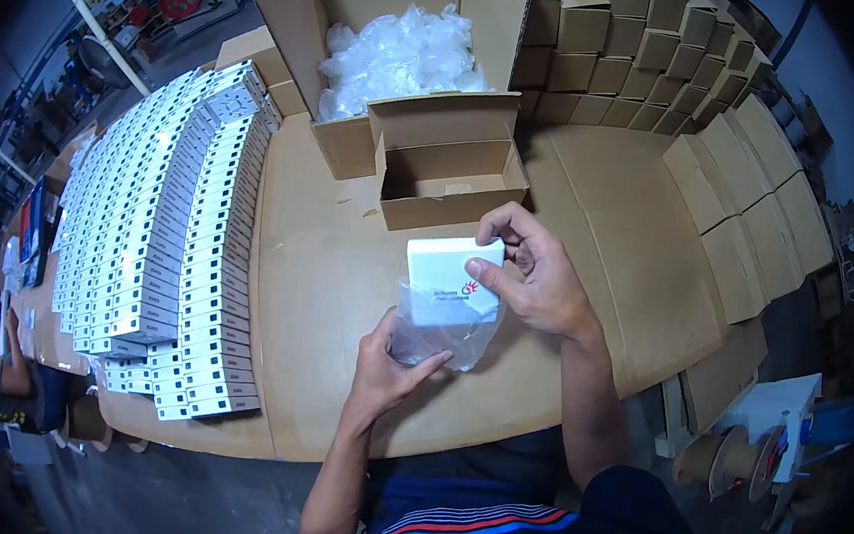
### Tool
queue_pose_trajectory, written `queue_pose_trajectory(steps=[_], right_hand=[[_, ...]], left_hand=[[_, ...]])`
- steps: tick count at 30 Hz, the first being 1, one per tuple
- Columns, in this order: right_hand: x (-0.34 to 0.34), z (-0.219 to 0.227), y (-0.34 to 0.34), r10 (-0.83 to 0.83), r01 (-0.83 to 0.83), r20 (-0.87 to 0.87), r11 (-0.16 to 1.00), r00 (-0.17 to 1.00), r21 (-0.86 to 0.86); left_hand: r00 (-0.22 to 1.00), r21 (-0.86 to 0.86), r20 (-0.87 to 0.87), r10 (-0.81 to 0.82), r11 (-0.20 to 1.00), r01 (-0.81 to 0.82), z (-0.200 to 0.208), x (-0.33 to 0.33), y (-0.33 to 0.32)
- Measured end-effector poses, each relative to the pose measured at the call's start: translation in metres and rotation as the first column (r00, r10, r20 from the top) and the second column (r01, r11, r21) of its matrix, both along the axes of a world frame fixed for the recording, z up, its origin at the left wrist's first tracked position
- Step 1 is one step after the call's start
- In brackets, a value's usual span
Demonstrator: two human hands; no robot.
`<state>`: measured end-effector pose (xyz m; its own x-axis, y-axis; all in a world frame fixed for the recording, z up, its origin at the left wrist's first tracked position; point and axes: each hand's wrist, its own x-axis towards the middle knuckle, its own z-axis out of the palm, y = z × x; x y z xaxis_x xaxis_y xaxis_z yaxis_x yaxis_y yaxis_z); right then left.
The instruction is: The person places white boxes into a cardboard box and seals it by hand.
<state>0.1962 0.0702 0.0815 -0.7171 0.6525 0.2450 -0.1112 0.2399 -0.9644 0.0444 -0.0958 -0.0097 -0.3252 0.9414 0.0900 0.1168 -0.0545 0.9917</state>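
Between my hands, above the table, is a small flat white box (pixel 438 260) with a red mark and dark print near one corner. Its lower part sits inside a clear plastic bag (pixel 466 348), and its upper part sticks out. My right hand (pixel 539 274) pinches the box's upper right corner between thumb and fingers. Below, my left hand (pixel 394 370) is closed on the bag's lower left side, thumb across the front and the other fingers partly hidden behind. Just beyond the box stands an open, shallow cardboard carton (pixel 451 212), with no contents visible.
A large cardboard box (pixel 341 150) full of clear plastic bags (pixel 404 54) stands at the back. Long stacks of white boxes (pixel 163 246) line the left. Brown cartons (pixel 618 76) are piled back right, more cartons (pixel 752 212) at right. Another person (pixel 11 385) is far left.
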Motion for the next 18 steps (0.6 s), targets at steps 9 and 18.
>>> queue_pose_trajectory(steps=[9, 18], right_hand=[[-0.003, -0.029, -0.003, -0.015, 0.010, 0.166, 0.999, 0.986, 0.033], [0.014, -0.088, -0.037, -0.148, 0.085, -0.143, 0.924, 0.979, -0.373]], left_hand=[[0.818, 0.022, 0.575, 0.026, 0.999, -0.047, -0.029, 0.008, -0.004], [0.863, 0.068, 0.491, 0.123, 0.982, -0.179, -0.033, 0.004, 0.002]])
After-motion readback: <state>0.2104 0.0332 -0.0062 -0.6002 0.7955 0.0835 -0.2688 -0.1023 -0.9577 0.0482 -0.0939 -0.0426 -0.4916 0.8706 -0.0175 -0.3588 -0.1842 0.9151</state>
